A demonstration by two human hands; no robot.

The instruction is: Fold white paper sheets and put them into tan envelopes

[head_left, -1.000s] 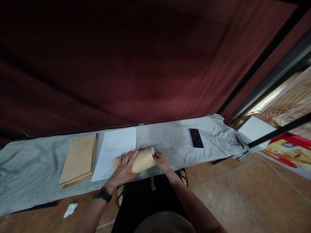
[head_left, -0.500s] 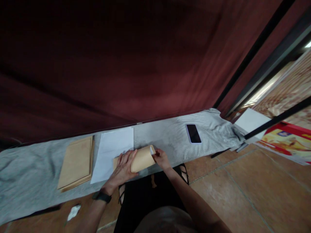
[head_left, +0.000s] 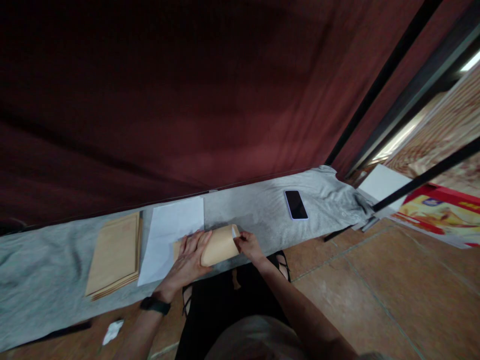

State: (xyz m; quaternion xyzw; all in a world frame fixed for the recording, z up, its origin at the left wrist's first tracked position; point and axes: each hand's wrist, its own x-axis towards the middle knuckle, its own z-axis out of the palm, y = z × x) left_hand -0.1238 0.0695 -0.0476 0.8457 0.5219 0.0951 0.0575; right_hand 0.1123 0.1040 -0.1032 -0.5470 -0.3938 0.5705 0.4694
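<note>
Smartphone (head_left: 296, 205), dark screen upward, pale lilac case edge, lying flat; grey cloth (head_left: 258, 212), soft, spread along a long, low surface, rumpled toward its right end; dark red curtain (head_left: 225, 125), hanging behind, deeply shadowed at upper left; black pole (head_left: 386, 75), slanting before the curtain at right; second black bar (head_left: 431, 173), lower, at the right edge; white flat piece (head_left: 382, 184), beside it; printed packaging (head_left: 442, 215), red and yellow, lettering illegible; floor (head_left: 360, 280), brownish-orange tiles, pale joints; white scrap (head_left: 113, 332), crumpled, on the tiles at lower left.
</note>
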